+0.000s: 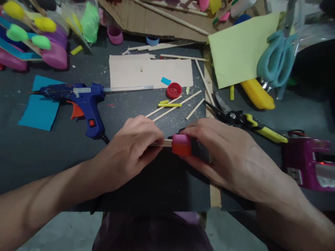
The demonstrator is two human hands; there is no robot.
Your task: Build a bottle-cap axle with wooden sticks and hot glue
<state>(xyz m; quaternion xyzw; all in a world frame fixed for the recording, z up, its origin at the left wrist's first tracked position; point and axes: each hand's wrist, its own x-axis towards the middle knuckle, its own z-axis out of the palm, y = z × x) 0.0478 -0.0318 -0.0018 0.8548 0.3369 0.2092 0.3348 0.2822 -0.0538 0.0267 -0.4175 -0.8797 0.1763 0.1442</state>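
My left hand (133,146) is closed around a small bundle of thin wooden sticks (167,143), whose ends come out to the right between thumb and fingers. Against those ends sits a pink and orange-red bottle cap piece (181,144). My right hand (222,150) pinches this piece from its right side, thumb below and fingers above. Just beyond my hands lie loose wooden sticks (180,104), short yellow tube pieces (170,105) and a red bottle cap (174,90).
A blue glue gun (83,96) lies at left over blue paper (40,111). Black-and-yellow pliers (240,120), teal scissors (278,57), a yellow-handled cutter (258,94) and a purple device (306,162) lie at right. Cardboard (157,21) and cream paper (125,71) lie further back.
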